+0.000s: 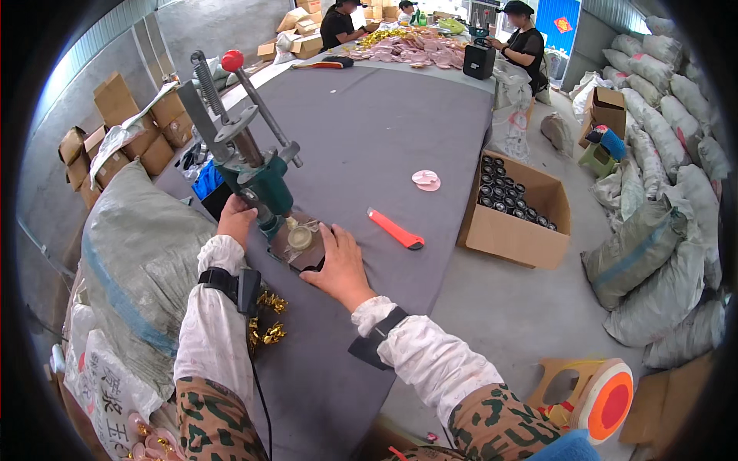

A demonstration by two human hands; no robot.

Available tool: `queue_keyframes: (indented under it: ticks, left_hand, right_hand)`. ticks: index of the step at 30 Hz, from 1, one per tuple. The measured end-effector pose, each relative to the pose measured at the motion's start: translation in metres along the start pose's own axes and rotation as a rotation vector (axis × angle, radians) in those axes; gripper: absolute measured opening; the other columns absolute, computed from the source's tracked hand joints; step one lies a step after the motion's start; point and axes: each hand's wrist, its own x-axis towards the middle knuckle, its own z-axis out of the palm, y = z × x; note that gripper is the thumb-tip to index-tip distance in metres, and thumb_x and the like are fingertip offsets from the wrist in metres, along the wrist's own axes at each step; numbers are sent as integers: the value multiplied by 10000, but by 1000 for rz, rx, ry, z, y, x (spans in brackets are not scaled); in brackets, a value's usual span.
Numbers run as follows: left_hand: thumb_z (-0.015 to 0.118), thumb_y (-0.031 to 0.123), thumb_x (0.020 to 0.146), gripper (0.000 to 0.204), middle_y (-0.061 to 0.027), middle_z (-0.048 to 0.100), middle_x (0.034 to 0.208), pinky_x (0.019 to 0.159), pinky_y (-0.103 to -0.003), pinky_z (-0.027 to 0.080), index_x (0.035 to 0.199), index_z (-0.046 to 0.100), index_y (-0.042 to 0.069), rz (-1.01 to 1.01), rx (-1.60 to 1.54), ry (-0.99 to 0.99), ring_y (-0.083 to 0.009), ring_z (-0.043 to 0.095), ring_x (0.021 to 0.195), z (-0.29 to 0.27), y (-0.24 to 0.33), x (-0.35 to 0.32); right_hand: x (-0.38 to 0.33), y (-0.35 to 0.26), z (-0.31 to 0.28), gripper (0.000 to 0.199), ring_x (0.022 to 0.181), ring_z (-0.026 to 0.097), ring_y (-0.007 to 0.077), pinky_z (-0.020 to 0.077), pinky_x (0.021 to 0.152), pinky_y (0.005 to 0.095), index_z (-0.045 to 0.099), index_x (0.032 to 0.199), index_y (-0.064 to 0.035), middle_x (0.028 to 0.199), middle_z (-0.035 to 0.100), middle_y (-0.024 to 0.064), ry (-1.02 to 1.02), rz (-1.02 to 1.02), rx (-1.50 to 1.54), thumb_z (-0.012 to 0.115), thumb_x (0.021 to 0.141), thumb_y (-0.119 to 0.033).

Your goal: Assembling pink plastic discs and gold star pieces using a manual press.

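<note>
A green hand press with a spring and a red-knobbed lever stands on the grey-covered table. Its column is gripped from the left side by my left hand, whose fingers are partly hidden behind it. My right hand spans the right edge of the press base, thumb near the front corner and fingers toward the back. A round pale die sits on the base between both hands, under the ram. Right of my right hand lies a red utility knife, apart from it.
Pink round pieces lie on the table, and gold foil bits beside my left forearm. A carton of black cylinders stands right of the table. Bulging sacks crowd the left. People work at the far end by a pink heap.
</note>
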Motion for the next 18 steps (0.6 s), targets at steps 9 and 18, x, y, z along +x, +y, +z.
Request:
queue_keyframes:
  ticks: [9, 18]
  left_hand:
    - [596, -28, 829, 291, -41, 663, 995, 753, -295, 474, 1115, 603, 26, 43, -60, 347, -150, 612, 845, 27, -2, -8]
    - [721, 121, 860, 230, -14, 662, 913, 665, -276, 462, 1059, 649, 31, -29, -174, 671, -108, 555, 724, 63, 24, -84]
  right_hand:
    - [0, -13, -21, 1135, 1309, 343, 389, 282, 1086, 485, 266, 1475, -78, 1379, 388, 204, -90, 48, 20, 865, 564, -393]
    - [-1, 13, -23, 1218, 1271, 370, 397, 271, 1091, 477, 235, 1499, -96, 1315, 420, 217, -168, -210, 73, 879, 497, -349]
